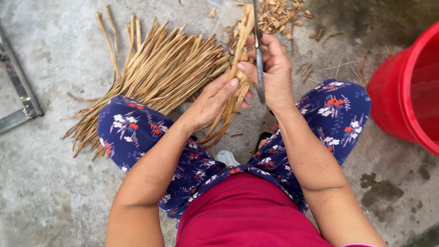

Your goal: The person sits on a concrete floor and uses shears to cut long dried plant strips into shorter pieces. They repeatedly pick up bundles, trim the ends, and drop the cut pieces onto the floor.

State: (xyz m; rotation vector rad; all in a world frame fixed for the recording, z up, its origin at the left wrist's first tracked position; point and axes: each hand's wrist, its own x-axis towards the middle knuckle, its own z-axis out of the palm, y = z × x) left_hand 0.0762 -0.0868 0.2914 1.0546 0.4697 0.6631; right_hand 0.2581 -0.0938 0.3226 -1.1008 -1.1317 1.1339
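Observation:
My left hand (212, 98) grips a small bundle of dry tan stalks (238, 80) that runs upright between my knees. My right hand (273, 73) is closed on the same bundle higher up and also holds a thin metal blade (259, 64), which points down beside the stalks. A large pile of the same dry stalks (155, 75) lies on the concrete floor to the left, partly under my left knee. Short cut stalk pieces (279, 16) are heaped at the top, beyond my hands.
A red plastic bucket (404, 91) stands at the right edge. A grey metal frame (20, 96) lies on the floor at the far left. My knees in blue flowered trousers (132, 130) spread either side of the hands.

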